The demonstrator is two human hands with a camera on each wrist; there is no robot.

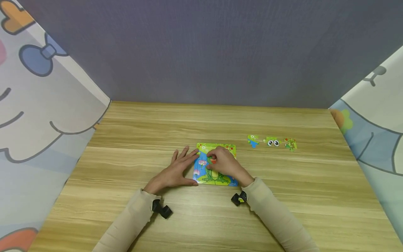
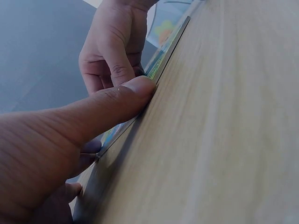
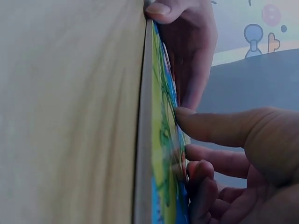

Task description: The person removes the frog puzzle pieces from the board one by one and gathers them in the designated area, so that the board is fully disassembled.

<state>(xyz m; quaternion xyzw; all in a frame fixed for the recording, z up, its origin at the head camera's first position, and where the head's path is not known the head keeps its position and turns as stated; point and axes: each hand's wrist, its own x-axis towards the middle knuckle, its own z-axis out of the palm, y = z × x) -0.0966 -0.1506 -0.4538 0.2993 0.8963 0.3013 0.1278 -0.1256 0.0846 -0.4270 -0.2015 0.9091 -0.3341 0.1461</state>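
Observation:
A frog jigsaw puzzle board (image 1: 201,179) lies flat on the wooden table, showing blue water, pink lotus flowers and a green frog. My left hand (image 1: 175,172) rests at the board's left side, fingers spread and the thumb by its lower left corner. Over the frog, my right hand (image 1: 224,161) has curled fingers and pinches a puzzle piece (image 1: 213,161) with red and green on it, down at the board's surface. Part of this piece is hidden by the fingers. In the right wrist view, the right thumb (image 3: 210,126) and fingertips touch the printed board (image 3: 161,140).
Three loose puzzle pieces lie on the table right of the board: a blue and green piece (image 1: 253,140), a piece with the frog's eyes (image 1: 273,142) and a piece with green leaves and red dots (image 1: 291,144). A grey panel (image 1: 214,52) stands behind the table.

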